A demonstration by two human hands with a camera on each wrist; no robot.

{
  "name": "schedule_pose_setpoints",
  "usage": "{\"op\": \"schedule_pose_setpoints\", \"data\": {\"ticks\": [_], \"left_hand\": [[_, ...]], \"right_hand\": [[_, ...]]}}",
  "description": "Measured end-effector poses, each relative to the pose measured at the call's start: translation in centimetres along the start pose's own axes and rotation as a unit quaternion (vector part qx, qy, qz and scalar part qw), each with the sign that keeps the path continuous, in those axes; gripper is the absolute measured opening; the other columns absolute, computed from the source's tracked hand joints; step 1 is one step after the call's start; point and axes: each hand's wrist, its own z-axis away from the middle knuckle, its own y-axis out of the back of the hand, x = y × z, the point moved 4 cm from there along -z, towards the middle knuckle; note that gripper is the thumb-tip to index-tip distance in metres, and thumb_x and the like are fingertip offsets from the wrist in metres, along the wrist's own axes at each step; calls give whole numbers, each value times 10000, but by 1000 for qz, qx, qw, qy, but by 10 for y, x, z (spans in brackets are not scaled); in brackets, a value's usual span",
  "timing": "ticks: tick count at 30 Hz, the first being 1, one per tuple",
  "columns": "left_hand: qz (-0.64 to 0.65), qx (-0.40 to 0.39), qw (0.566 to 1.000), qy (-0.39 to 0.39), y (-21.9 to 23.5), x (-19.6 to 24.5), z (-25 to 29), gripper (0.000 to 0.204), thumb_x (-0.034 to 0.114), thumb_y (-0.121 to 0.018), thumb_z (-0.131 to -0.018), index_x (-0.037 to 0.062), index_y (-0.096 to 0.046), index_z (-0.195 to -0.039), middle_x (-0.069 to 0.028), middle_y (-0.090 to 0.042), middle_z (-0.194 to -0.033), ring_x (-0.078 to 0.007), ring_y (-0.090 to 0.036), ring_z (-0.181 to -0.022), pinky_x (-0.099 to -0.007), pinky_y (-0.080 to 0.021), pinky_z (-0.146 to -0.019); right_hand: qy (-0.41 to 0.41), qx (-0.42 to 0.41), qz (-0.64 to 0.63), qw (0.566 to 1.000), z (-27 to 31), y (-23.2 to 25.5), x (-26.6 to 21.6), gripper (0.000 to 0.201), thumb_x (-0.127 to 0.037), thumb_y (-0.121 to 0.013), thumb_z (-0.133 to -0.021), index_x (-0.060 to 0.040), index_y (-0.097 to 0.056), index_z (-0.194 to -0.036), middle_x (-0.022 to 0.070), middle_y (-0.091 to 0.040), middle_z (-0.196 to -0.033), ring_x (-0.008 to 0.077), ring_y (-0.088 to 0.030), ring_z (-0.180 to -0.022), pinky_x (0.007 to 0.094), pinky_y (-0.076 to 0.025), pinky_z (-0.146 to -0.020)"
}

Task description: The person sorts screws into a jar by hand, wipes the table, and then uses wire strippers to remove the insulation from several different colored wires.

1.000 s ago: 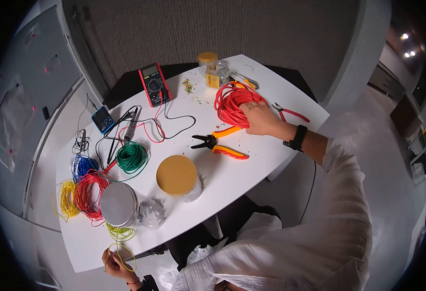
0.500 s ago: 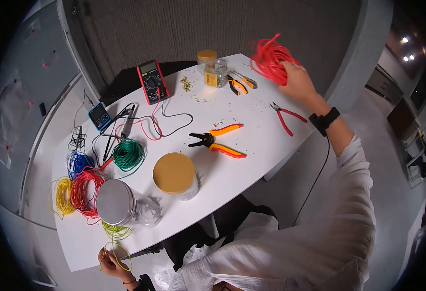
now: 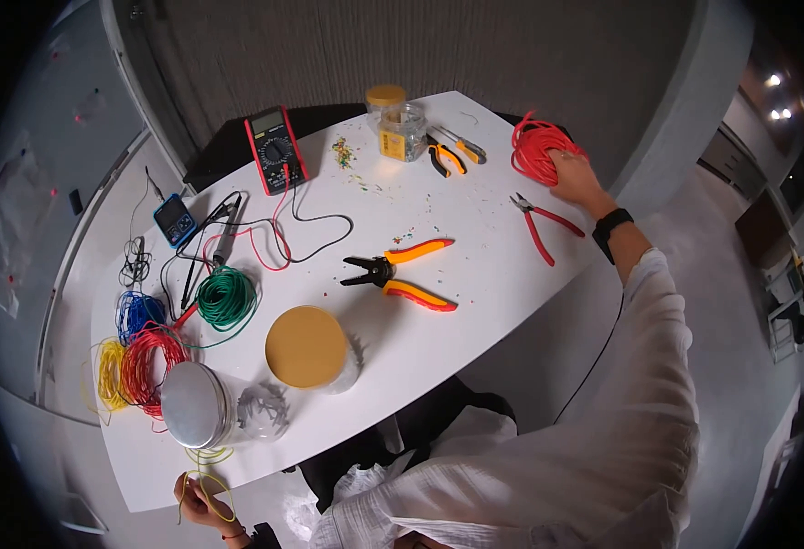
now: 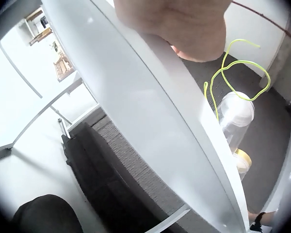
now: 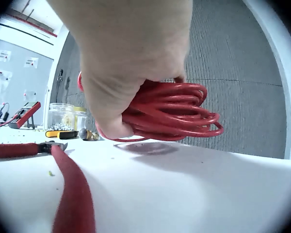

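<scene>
At the far right corner of the table my right hand grips a thick coil of red wire. In the right wrist view the thumb and fingers wrap the coil, which is close over the white tabletop with its shadow beneath. My left hand is at the near left table edge, pinching a thin yellow-green wire that loops up toward the silver-lidded jar. In the left wrist view the wire curls beyond the hand, whose fingertips are mostly hidden.
Red-handled cutters lie just nearer than the red coil. Wire strippers and a gold-lidded jar occupy the middle. Green, blue, red and yellow wire coils sit left, with a multimeter behind.
My right hand has lifted the red coil from beside the small pliers, carried it right and brought it down at the far right corner. My left hand still pinches the yellow-green wire.
</scene>
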Motion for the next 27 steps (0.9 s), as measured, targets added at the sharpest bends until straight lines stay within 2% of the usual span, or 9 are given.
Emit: {"op": "schedule_pose_setpoints", "data": {"ticks": [1,6,8,11,12,14,23,25,27], "left_hand": [[5,7,1000,-22,0,0,0,177,111,-491,-902,-39,-543,-980,39,-352,-590,-41,-292,-538,-203,-220,-479],[-13,19,998,-59,7,-11,2,172,108,-492,-900,-40,-542,-972,30,-380,-607,-46,-314,-547,-206,-229,-480],[-5,-41,998,37,10,-14,5,239,98,-477,-898,-51,-532,-1077,-78,-577,-896,-112,-512,-753,-216,-420,-695],[-28,-64,995,75,13,-21,5,243,96,-480,-897,-52,-532,-1082,-81,-579,-903,-110,-521,-768,-220,-425,-704],[-30,-63,995,76,9,-18,4,243,96,-480,-897,-52,-532,-1082,-81,-579,-903,-110,-521,-768,-220,-425,-704],[-5,14,999,-36,1,1,2,181,121,-504,-897,-39,-544,-970,27,-387,-602,-47,-318,-548,-204,-238,-486],[-10,12,1000,-23,3,-2,2,173,109,-512,-891,-42,-546,-969,24,-411,-601,-48,-333,-550,-206,-244,-486],[-2,17,999,-35,2,-5,4,172,106,-515,-889,-42,-547,-969,23,-418,-603,-48,-333,-549,-207,-244,-485],[7,18,999,-45,6,-8,6,171,104,-518,-887,-43,-547,-969,22,-425,-604,-48,-334,-548,-208,-245,-484]], "right_hand": [[30,-4,-21,999,2,-5,1,490,-108,-648,-607,-17,-500,-1065,185,-580,-1041,324,-542,-1002,396,-417,-874],[-11,-56,-117,991,6,-9,4,637,-116,-683,-593,8,-464,-1178,213,-519,-1160,323,-487,-1104,359,-371,-966],[-2,-56,-121,991,9,-5,-2,665,-110,-691,-585,11,-456,-1195,211,-509,-1180,320,-475,-1123,349,-364,-978],[-20,-89,-97,991,8,-5,-1,679,-98,-700,-589,7,-449,-1212,200,-486,-1219,310,-455,-1151,336,-357,-989],[-15,-89,-109,990,8,-10,6,687,-99,-706,-589,3,-446,-1217,196,-482,-1225,307,-446,-1162,332,-350,-995],[-9,-89,-123,988,8,-14,9,696,-100,-712,-589,-1,-443,-1223,193,-478,-1232,304,-437,-1173,327,-343,-1002],[40,-56,-171,983,19,26,-19,645,-100,-713,-627,-51,-474,-1224,174,-479,-1231,285,-459,-1152,333,-361,-986],[9,47,-273,961,23,43,-21,491,-76,-681,-683,-50,-539,-1152,154,-542,-1147,245,-550,-1025,305,-437,-896],[-28,92,-324,941,34,38,-26,406,-62,-660,-707,-43,-567,-1101,139,-577,-1072,217,-580,-944,286,-463,-829]]}}
